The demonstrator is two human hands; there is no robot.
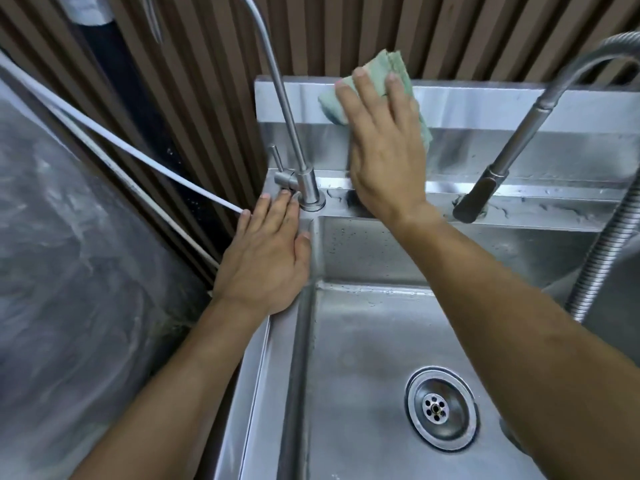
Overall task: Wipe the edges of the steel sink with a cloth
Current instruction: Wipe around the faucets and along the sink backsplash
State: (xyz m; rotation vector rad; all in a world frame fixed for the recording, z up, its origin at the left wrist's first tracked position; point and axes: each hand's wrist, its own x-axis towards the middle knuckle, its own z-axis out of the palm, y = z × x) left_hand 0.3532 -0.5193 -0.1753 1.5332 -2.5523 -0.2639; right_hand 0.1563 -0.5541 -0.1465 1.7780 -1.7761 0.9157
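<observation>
A pale green cloth (390, 65) lies against the raised back splash of the steel sink (519, 105). My right hand (384, 143) presses flat on the cloth with straight fingers, at the top edge of the splash. My left hand (268, 258) rests flat on the sink's left rim, its fingertips close to the base of a thin steel tap (304, 181). The basin and its drain (441, 407) lie below, wet with droplets.
A pull-out spray faucet (485, 188) with a coiled hose (602, 258) hangs at the right over the back ledge. White tubes (114, 143) run along the ribbed brown wall at the left. Plastic sheeting (69, 271) covers the left side.
</observation>
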